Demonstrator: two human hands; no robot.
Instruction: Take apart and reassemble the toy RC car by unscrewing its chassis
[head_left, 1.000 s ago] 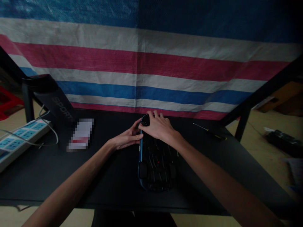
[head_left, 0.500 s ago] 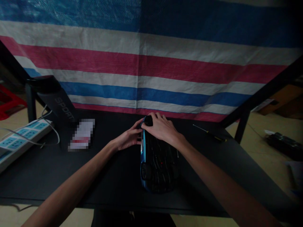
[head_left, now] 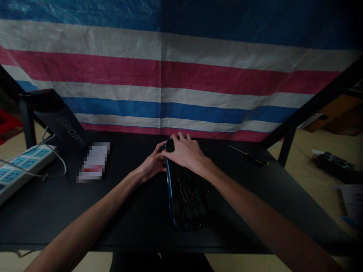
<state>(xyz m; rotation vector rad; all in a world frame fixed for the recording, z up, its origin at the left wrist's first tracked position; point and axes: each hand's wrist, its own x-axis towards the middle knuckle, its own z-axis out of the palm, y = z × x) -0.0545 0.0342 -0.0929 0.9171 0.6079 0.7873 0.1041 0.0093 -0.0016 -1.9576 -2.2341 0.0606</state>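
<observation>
One big striped sheet is hanging at the back — woven-looking plastic, all creased. A smooth matte black table is holding the car, which is already lying belly-up around the middle, glossy blue side, ribbed dark underside. Nothing's looking detached, so I'm judging the handling unfinished. The right hand is clasping the car's far end, thumb and fingers set apart; the left hand is touching the blue side — can't tell whether it's gripping. The screwdriver, thin shaft, dark handle, is lying well apart, unheld. The round near wheel is sitting in place.
</observation>
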